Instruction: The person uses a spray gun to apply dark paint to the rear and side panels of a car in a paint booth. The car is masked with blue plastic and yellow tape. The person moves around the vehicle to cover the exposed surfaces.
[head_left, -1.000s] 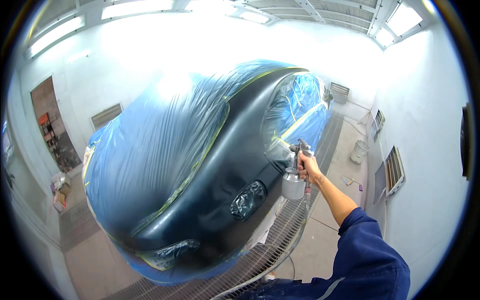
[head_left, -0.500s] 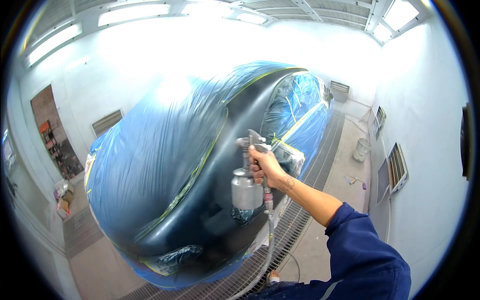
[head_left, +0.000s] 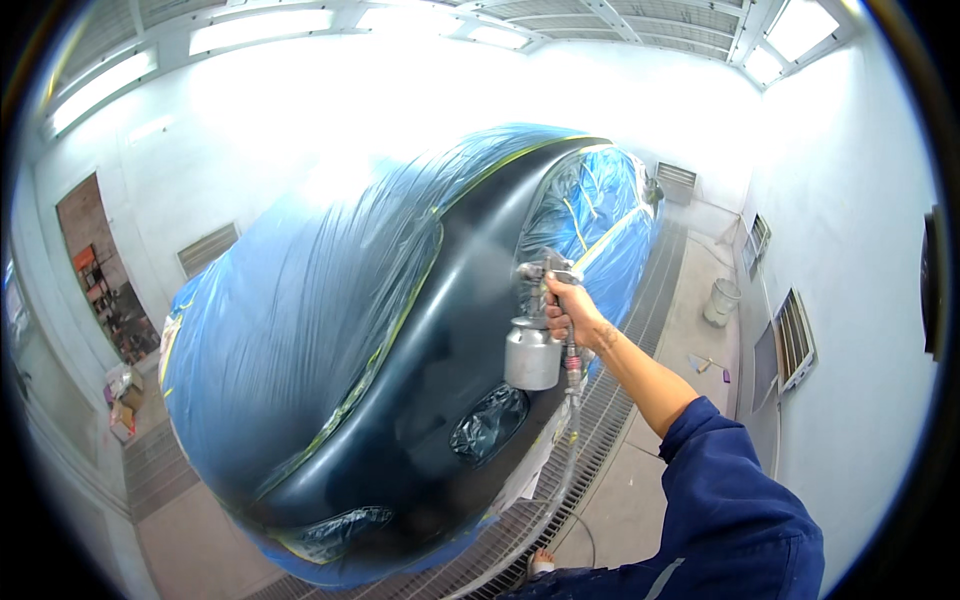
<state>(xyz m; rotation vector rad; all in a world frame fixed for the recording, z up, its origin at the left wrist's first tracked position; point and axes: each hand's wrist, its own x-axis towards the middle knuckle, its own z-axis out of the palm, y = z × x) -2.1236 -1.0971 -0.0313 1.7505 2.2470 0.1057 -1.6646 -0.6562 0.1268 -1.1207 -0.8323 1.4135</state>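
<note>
My right hand (head_left: pixel 572 310) is closed round the grip of a metal paint spray gun (head_left: pixel 541 268). Below the gun's body hangs its silver paint cup (head_left: pixel 532 357), and an air hose (head_left: pixel 573 430) runs down from the handle. The gun is held over the right side of a dark car panel (head_left: pixel 440 330), apart from it as far as I can tell. Blue plastic film (head_left: pixel 290 320) covers the rest of the car, edged with yellow-green masking tape (head_left: pixel 400 325). A film-covered oval (head_left: pixel 489 424) lies below the cup. My left hand does not show.
Floor grating (head_left: pixel 650 305) runs along the car's right side, the hose trailing over it. A bucket (head_left: pixel 722 301) stands by the right wall, with small tools (head_left: pixel 708 366) on the floor nearby. Boxes (head_left: pixel 125 400) lie at the left near a doorway (head_left: pixel 105 270).
My right hand has moved the spray gun to the right and slightly up in view. The film-covered oval, partly behind the cup before, now shows fully.
</note>
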